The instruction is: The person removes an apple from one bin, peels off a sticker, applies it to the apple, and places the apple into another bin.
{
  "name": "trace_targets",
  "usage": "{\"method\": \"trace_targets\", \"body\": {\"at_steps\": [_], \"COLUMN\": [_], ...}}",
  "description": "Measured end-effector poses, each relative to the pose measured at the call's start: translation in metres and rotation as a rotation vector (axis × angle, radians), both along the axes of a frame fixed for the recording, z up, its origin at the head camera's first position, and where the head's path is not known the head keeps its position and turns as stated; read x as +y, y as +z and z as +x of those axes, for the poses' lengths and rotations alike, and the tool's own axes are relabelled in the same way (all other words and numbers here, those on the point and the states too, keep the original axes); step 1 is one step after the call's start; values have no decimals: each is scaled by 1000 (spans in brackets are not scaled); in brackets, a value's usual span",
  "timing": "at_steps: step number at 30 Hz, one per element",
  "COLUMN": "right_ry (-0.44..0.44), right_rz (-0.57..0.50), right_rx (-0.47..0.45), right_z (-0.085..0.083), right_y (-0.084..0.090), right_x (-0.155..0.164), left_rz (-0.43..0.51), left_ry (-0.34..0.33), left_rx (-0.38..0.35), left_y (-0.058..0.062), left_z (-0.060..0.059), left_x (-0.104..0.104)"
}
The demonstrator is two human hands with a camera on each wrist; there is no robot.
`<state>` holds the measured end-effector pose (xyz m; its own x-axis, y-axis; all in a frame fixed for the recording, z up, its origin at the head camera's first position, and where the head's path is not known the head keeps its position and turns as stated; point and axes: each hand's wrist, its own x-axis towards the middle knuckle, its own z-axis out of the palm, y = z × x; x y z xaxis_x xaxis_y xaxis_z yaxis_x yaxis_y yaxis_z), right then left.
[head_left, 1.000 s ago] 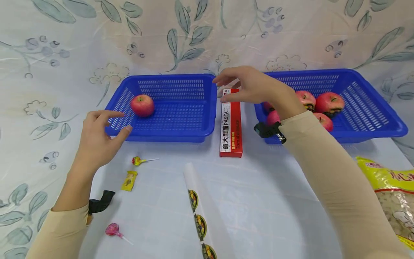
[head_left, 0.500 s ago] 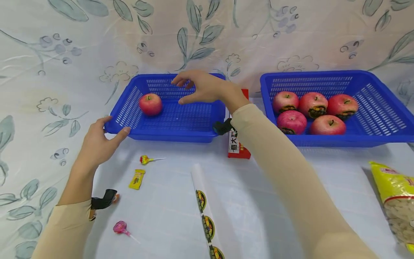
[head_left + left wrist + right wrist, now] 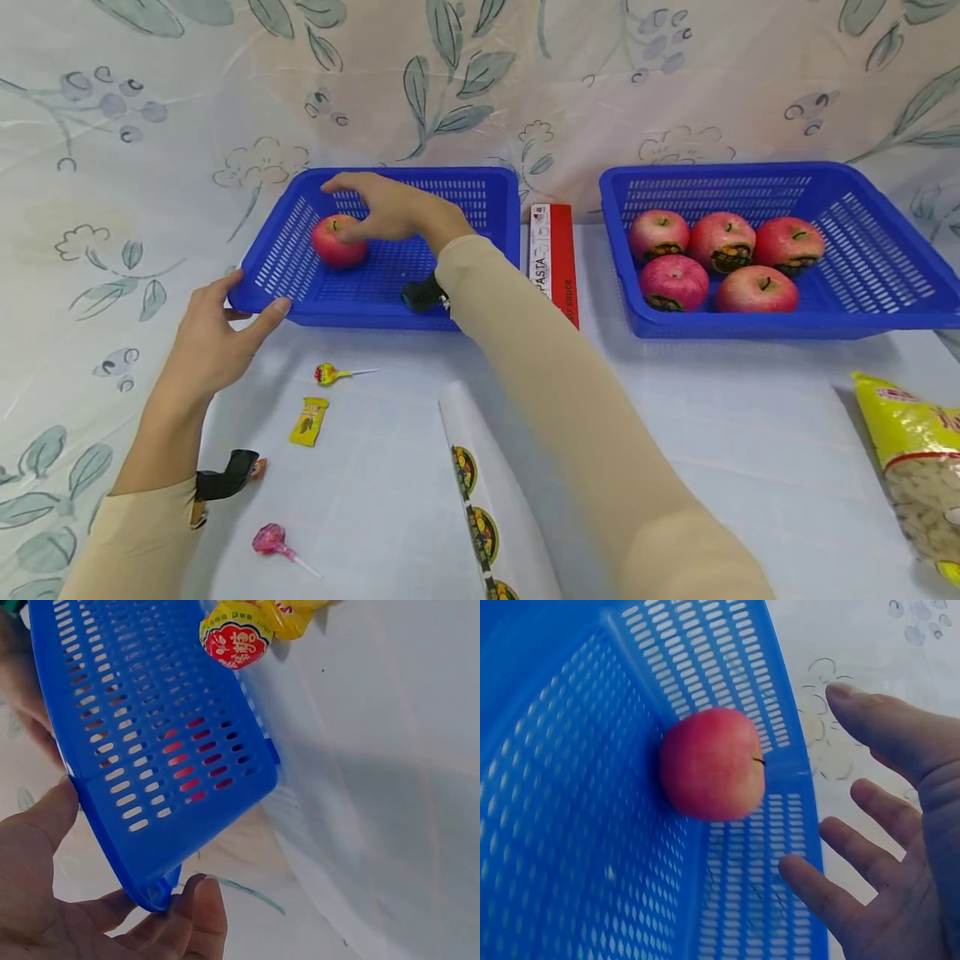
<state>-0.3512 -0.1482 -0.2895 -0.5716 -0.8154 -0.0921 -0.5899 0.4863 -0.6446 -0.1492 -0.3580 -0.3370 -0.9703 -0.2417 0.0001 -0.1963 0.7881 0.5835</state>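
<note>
Even, bright light is cast from above — soft shadows are thrown under the left basket (image 3: 480,315). Edges are bent by wide-angle distortion, and the apple (image 3: 711,763) is slightly blurred — no glare is seen.

Head cam: high, behind both hands, facing fwd & down over the bench (image 3: 675,433); takes in both arms and the left blue basket (image 3: 480,250) w/ the apple (image 3: 333,246).

Left wrist cam: v. close, low beside the left hand (image 3: 67,900), looking along the basket's (image 3: 150,735) outer wall at its corner.

Right wrist cam: close, above the right hand (image 3: 900,847), looking down into the basket (image 3: 570,825) at the apple (image 3: 712,772).

Shared by all three: that basket. Apple: head & right wrist.
</note>
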Motion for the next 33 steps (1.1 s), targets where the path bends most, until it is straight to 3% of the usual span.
{"method": "trace_targets", "body": {"at_steps": [13, 20, 27, 33], "right_ry": [-64, -51, -64, -88], "right_rz": [169, 206, 320, 326], "right_rx": [-109, -106, -46, -56], "right_z": [-4, -5, -3, 1], "right_y": [-19, -21, -26, -25], "right_x": [-31, -40, -51, -53], "left_rz": [3, 7, 4, 1], "left_ry": [15, 25, 16, 23], "left_rx": [-14, -13, -7, -6], "left_y": [-5, 0, -2, -2], "left_z": [1, 0, 0, -1], "left_x": [0, -1, 0, 0]}}
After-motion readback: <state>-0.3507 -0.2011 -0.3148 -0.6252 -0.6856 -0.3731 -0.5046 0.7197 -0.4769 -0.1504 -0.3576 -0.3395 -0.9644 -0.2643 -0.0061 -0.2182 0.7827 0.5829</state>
